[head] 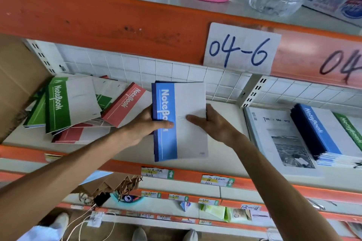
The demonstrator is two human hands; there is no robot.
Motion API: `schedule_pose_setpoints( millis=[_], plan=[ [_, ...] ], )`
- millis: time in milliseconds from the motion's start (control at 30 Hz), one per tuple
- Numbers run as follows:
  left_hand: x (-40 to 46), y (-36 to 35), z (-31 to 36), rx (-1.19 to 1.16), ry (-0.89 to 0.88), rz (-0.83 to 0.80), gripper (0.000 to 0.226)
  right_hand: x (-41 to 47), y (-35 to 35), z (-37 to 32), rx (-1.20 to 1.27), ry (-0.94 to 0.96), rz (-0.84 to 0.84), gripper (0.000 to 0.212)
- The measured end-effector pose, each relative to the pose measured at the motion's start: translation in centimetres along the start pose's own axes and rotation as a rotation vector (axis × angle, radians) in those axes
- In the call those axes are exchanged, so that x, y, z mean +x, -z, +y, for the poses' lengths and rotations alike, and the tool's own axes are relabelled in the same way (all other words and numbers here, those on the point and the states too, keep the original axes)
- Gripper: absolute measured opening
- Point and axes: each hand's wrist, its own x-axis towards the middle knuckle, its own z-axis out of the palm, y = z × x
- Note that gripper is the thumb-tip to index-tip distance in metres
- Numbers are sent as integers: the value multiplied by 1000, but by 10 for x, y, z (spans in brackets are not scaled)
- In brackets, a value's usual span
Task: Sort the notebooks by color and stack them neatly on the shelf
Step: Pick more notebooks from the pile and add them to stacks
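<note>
the left hand (146, 123) grips the spine edge of the blue notebooks (179, 121), thumb over the cover; the right hand (210, 121) holds the opposite edge, thumb on top. the stack sits on the shelf (225, 115) with bare room just right of it. a loose heap of green and red notebooks (82, 103) crowds the left, another blue stack (321, 133) lies well right, beneath the 04-6 label (241, 49).

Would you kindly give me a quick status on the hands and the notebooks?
Left hand and right hand grip the blue notebook stack. Green and red notebooks lie jumbled at left. Nothing blocking.
</note>
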Motion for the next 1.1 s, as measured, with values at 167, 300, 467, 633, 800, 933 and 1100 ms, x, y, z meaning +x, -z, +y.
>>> schedule_pose_setpoints(
  millis=[167, 300, 467, 633, 800, 933, 1100],
  plan=[
    [-28, -41, -4, -315, 290, 38, 39, -37, 16, 12, 264, -250, -187, 26],
    [-40, -77, -12, -487, 415, -32, 64, -65, 33, 36, 344, -354, -136, 37],
    [-41, -123, -9, -621, 400, -62, 49, -100, 50, 40, 359, -388, 2, 39],
    [-32, -158, -4, -573, 366, -84, 39, -149, 80, 38, 303, -292, 343, 45],
    [-26, -188, -3, -524, 381, -132, 48, -179, 98, 61, 83, -244, 451, 33],
    [-27, -201, 0, -560, 358, -146, 48, -184, 107, 73, 311, -272, 469, 28],
    [-31, -199, 1, -576, 347, -138, 46, -187, 104, 79, 418, -314, 449, 31]
  ],
)
